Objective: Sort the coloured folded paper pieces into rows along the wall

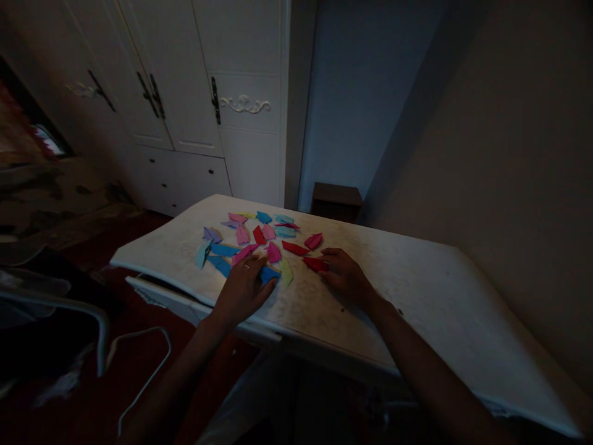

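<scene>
On the white tabletop [417, 272], our right hand [345, 276] pinches a red paper [314, 264], best held lightly, uncrushed, while our left hand [247, 285] partly covers blue paper [270, 274], grip unclear.

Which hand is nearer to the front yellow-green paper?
Left: the left hand lies close beside the yellow-green paper; the right hand is farther away, to its right.

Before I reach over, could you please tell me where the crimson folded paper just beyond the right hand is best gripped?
I'd pinch the crimson folded paper across its right end, probably coming from the right: it is elongated, and a red folded paper lies close to its left end.
</scene>
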Available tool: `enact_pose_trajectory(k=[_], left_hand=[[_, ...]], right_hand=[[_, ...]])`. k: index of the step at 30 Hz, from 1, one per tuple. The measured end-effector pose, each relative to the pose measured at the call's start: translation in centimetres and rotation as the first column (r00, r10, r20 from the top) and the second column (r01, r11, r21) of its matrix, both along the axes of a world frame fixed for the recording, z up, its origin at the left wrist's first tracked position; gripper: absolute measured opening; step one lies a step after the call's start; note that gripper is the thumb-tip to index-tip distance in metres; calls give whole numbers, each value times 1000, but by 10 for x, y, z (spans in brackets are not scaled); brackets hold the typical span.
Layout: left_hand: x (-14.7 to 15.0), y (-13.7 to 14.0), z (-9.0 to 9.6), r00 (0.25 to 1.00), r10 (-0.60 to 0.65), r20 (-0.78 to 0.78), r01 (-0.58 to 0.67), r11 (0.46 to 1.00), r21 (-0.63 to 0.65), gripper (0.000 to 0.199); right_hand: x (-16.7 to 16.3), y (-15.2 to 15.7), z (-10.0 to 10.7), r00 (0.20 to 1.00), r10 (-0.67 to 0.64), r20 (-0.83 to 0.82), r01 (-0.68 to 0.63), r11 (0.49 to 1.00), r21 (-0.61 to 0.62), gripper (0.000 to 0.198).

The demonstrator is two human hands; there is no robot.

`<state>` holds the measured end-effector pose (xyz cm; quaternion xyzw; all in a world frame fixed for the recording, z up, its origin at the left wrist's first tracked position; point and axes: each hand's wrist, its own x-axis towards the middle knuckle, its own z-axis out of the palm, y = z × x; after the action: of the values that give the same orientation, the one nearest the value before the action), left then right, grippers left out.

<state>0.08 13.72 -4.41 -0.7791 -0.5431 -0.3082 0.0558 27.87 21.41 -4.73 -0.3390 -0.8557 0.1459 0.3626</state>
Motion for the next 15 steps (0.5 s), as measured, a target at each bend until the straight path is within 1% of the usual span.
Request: enact_pose_trajectory(k=[2,4,7,9,12,15], left_hand=[[1,-1,-1,1000,-8,27,9,1000,-21,39],[3,-2,-1,998,-13,57,14,1000,-25,39],[5,-3,-1,998,-19,67,21,999,-28,39],[7,-4,-2,999,-14,48,15,1000,-23,38],[9,-4,-2,1000,17,17,-17,1000,0,36],[9,-3,-3,998,57,29,-58,998,27,32]], right_hand=[[-4,-6,4,1000,-9,11,8,999,48,24],[-11,-14,7,998,8,57,-14,993,116,24],[-28,-26,9,976,92,196,-136,965,223,26],[-40,-32,11,952,118,283,-199,941,275,30],[-53,-36,12,934,74,349,-194,926,323,35],[-57,-35,11,920,81,382,-213,924,319,31]])
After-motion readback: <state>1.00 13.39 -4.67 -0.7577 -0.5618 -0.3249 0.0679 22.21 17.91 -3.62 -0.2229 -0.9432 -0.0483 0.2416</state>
